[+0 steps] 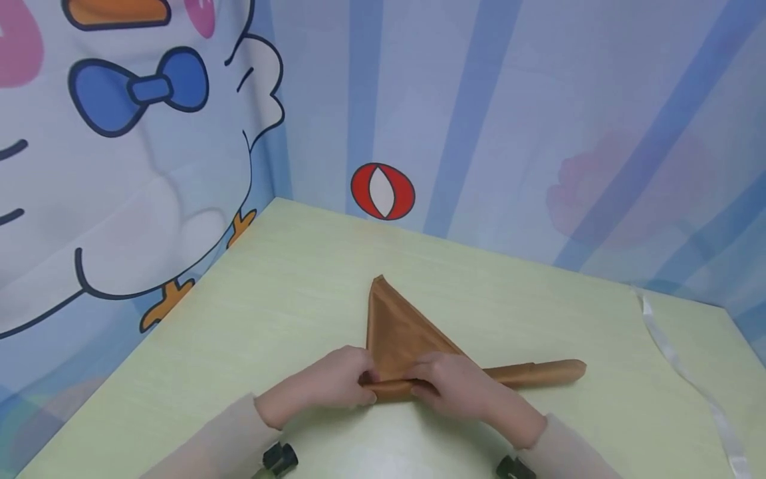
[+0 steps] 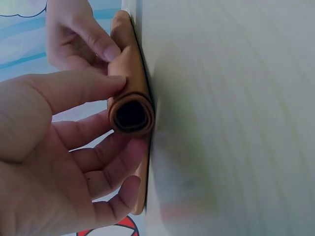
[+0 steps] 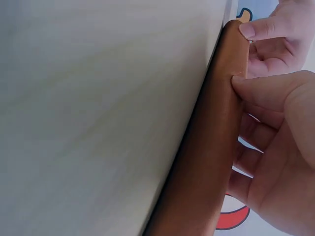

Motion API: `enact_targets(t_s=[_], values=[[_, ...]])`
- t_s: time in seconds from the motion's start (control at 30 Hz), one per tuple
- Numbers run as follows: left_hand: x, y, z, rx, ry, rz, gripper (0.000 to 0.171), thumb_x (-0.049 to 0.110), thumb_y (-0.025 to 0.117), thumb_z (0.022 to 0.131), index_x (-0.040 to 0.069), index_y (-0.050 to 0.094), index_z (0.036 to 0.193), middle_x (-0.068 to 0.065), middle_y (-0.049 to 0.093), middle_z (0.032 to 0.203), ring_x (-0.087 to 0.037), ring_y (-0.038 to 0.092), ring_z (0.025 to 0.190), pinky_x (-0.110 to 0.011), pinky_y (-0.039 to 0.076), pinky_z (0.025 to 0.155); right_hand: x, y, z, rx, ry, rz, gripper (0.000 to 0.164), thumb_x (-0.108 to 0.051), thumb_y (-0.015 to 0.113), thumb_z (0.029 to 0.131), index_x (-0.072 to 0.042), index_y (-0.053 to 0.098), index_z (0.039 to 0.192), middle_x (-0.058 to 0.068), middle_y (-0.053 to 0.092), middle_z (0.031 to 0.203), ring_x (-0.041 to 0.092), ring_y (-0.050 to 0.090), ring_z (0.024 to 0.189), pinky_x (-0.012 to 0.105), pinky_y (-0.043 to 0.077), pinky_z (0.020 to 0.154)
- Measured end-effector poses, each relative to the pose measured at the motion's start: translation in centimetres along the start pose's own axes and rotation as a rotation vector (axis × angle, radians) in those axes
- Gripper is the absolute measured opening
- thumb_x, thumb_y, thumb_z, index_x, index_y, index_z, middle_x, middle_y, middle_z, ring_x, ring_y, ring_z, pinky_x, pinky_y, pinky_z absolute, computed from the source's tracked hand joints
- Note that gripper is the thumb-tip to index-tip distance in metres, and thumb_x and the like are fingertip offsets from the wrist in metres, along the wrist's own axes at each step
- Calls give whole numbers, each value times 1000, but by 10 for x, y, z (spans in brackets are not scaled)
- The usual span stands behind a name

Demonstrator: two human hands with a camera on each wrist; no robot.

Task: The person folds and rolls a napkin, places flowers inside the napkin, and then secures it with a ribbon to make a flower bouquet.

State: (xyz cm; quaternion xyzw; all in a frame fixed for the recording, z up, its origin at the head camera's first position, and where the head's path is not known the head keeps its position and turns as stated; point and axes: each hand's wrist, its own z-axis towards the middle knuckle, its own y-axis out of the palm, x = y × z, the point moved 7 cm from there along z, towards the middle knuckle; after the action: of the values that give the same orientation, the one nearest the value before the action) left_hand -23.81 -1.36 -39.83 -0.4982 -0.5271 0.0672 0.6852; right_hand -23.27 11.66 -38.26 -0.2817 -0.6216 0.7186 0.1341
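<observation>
A brown satiny cloth napkin (image 1: 397, 329) lies on the table, its near edge rolled into a tube (image 3: 211, 147) that runs out to the right. The unrolled part forms a triangle pointing away from me. At the tube's left end my left hand (image 1: 338, 379) pinches the roll between thumb and fingers; the left wrist view shows the hollow open end (image 2: 131, 116) close to the thumb. Further right along the same roll, my right hand (image 1: 451, 386) grips it, thumb on the near side and fingers over the far side.
A pale yellow-green table (image 1: 287, 279) carries the cloth. Along its right side lies a white ribbon-like strip (image 1: 676, 362). Printed cartoon sheets with a blue bow tie (image 1: 149, 88) and a red-and-white ball (image 1: 383, 191) stand behind and to the left.
</observation>
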Motion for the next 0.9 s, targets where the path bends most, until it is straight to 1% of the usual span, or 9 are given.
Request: enact_targets(t_s=[0.13,0.2,0.3,0.43,0.5,0.6,0.73,0.8,0.9], values=[[7,0,2,17,17,110,20,4,74,71,7,63,88,4,57,82,-9,49,72,-24,42,64,3,1,4,-5,5,28,17,-8,65,89,-6,72,104,-1,67,92,10,63,83,26,51,71],[10,0,3,28,25,161,23,4,75,69,8,63,88,3,56,83,-10,49,74,-25,42,66,5,1,5,-4,18,36,17,-8,65,89,-6,72,104,-2,65,91,8,61,80,24,50,69],[10,-1,4,38,18,187,21,3,75,69,8,65,87,3,57,83,-10,49,73,-24,42,65,6,1,6,12,40,37,17,-10,66,89,-7,73,104,-4,59,87,5,53,75,22,47,65],[6,-3,6,30,-5,121,14,3,72,72,6,68,85,4,59,77,-8,47,67,-22,41,61,6,-2,6,81,48,29,12,-10,68,87,-8,72,98,-5,55,86,7,48,75,22,45,65],[3,-4,7,23,-9,71,10,3,71,74,5,69,84,4,59,74,-7,47,64,-22,41,58,4,-4,6,121,36,13,8,-8,69,86,-9,71,94,-4,57,87,8,51,77,22,46,67],[-1,-5,9,7,-6,0,6,2,69,77,3,70,83,4,59,69,-6,49,57,-21,41,53,3,-6,6,153,13,-14,6,-7,69,86,-9,72,91,-3,60,86,9,53,78,22,47,66],[-7,-5,12,-11,-23,-51,6,2,66,78,3,71,82,3,60,68,-6,50,53,-21,41,50,2,-6,7,141,5,-38,11,-10,71,85,-8,73,95,-4,61,86,9,54,78,22,47,67],[-9,-6,13,-9,-36,-47,6,2,66,79,3,70,81,3,60,69,-7,50,54,-21,41,50,2,-6,7,122,10,-44,15,-12,72,84,-8,73,98,-3,62,88,9,55,80,23,48,68],[-6,-10,13,14,-45,-10,5,1,66,78,5,68,82,2,58,73,-9,50,60,-23,40,53,3,-6,8,100,15,-53,17,-13,72,84,-7,73,100,-2,63,90,11,57,81,25,49,69]])
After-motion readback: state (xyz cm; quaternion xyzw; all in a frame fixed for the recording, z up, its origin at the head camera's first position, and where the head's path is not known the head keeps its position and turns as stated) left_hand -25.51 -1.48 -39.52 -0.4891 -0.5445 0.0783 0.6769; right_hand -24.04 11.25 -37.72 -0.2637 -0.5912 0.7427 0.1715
